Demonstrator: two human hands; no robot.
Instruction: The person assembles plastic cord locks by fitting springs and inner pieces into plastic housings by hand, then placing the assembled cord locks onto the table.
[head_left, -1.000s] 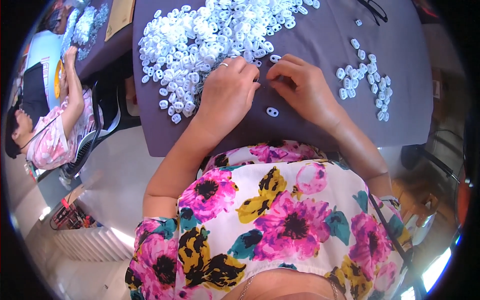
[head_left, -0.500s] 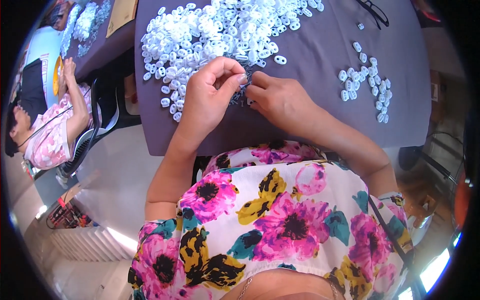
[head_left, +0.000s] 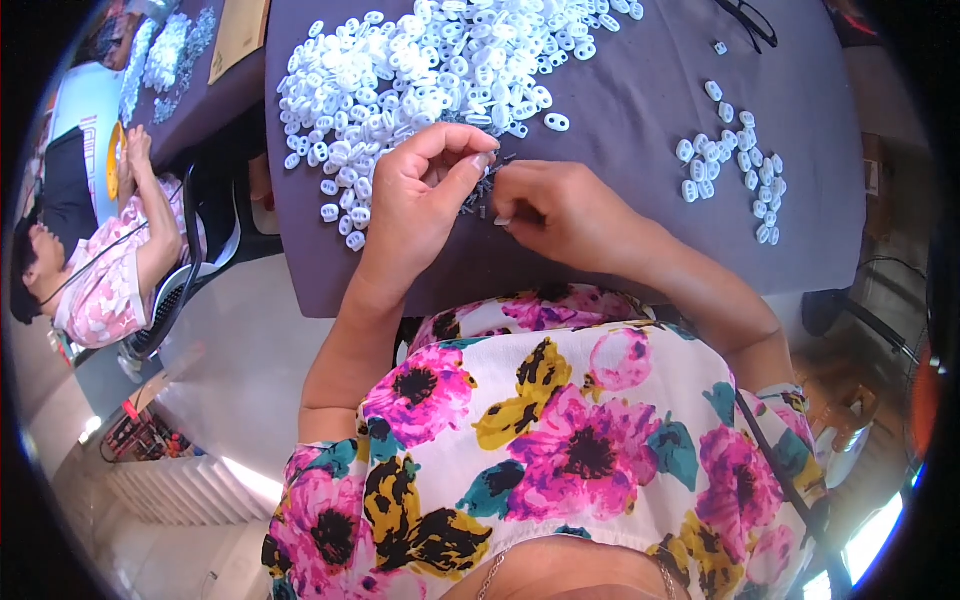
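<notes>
My left hand (head_left: 415,195) is closed in a pinch, thumb and forefinger meeting over a small heap of grey pin-like pieces (head_left: 483,190). Whatever sits between those fingertips is too small to make out. Close beside it on the right, my right hand (head_left: 570,212) has its fingers curled in, the tips mostly hidden, and I cannot see what they hold. Just beyond both hands spreads a large pile of white oval plastic pieces (head_left: 350,110), each with two holes. A single white oval piece (head_left: 557,122) lies apart at the pile's right edge.
A smaller group of white oval pieces (head_left: 707,150) lies on the right of the dark-covered table (head_left: 630,110). Black-framed glasses (head_left: 757,25) rest at the far right. On the left another person (head_left: 120,270) sits at a table, hands at a yellow dish (head_left: 114,165).
My right hand has drawn slightly back toward me and its fingers have curled further. My left hand has shifted a little nearer, still pinching.
</notes>
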